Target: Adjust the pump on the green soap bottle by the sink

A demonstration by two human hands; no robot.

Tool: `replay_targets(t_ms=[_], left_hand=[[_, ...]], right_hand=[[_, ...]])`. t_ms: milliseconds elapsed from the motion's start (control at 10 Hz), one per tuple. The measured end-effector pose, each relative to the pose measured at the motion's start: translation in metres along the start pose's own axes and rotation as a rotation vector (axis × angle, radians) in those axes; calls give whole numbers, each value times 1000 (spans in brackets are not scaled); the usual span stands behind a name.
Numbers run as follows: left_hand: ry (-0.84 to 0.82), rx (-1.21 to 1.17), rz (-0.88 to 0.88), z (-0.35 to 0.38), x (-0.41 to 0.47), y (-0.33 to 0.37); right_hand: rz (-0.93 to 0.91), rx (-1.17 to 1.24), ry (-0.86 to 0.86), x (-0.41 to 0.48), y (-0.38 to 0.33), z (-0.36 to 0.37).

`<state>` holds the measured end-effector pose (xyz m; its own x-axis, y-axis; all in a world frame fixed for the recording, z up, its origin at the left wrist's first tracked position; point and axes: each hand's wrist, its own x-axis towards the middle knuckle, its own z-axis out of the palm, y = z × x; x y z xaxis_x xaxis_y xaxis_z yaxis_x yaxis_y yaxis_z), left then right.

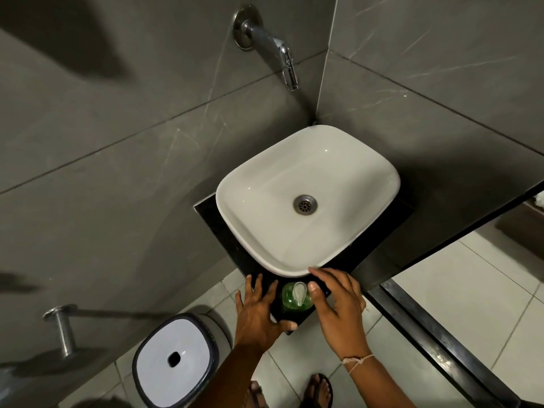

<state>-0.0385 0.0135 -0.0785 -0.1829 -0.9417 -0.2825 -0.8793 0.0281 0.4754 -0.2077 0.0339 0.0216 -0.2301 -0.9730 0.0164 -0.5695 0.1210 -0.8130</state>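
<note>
**Green soap bottle flanked by two hands at the counter's corner**

Green soap bottle [296, 298] stands on the near corner of the black counter [212, 219], just in front of the white sink [338, 160], with its pale pump [299, 292] seen from straight above, so the body below is mostly hidden. Left hand [259, 310] lies flat beside it, fingers [255, 285] spread open, thumb hooked on the counter's edge, gripping nothing. Right hand [338, 301] sits splayed too, thumb tip touching or just beside the bottle's rim; I can't tell which. A string band [356, 360] circles that wrist. Overhead, the tap [279, 54] juts from the grey wall. Down left, a white-lidded bin [173, 357] on the floor; sandalled feet cut off at the bottom.
</note>
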Motion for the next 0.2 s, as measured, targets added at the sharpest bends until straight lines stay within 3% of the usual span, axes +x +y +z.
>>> replay_targets(t_ms=[100,200], left_hand=[[81,9,-9,-14,-18,-18],[297,8,20,-62,-15,-27]], right_hand=[[32,105,70,2,-17,-28],[5,389,214,-2,-56,-77]])
